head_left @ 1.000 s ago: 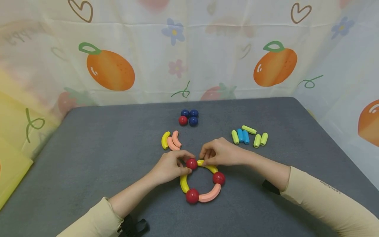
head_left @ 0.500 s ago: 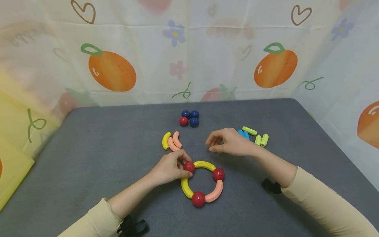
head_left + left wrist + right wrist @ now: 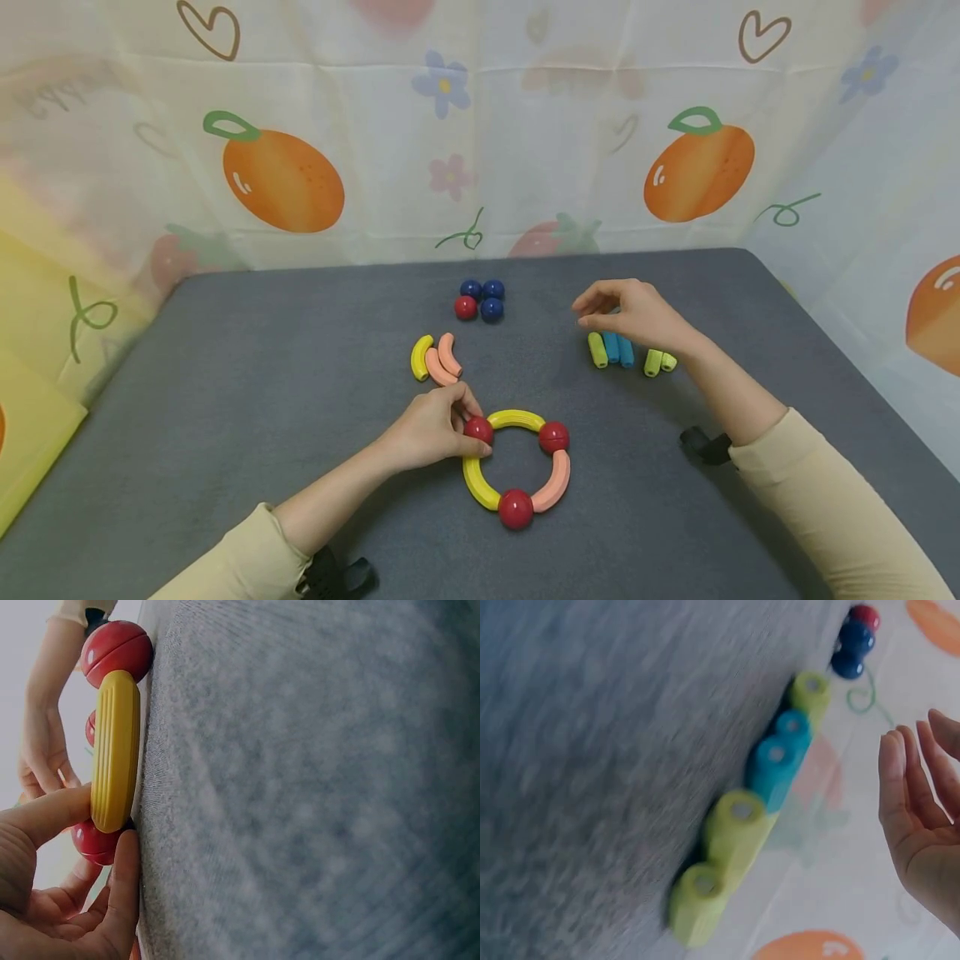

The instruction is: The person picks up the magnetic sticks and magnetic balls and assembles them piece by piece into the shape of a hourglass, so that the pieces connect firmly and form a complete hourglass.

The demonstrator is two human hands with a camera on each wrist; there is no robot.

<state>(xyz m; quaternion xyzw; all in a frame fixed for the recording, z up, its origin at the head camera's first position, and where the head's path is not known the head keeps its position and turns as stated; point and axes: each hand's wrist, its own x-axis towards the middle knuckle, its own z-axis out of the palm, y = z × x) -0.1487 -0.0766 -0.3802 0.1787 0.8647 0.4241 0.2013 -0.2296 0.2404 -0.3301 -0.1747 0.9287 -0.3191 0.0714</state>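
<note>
Counter, dark grey: carries a ring of two curved yellow bars, one curved pink bar and three glossy red balls. Right hand: near short yellow-green and blue cylinders, fingers and thumb apart. Left hand: fingers clamped on ring's leftmost ball.

The cream-sleeved left arm slants forward and inward, its forearm bare. The left grip, a bare hand, pinches between thumb and bent fingers. The cream-sleeved right arm reaches farther forward; the right grip, also a bare hand, hovers, fingers gently curved, thumb apart.
</note>
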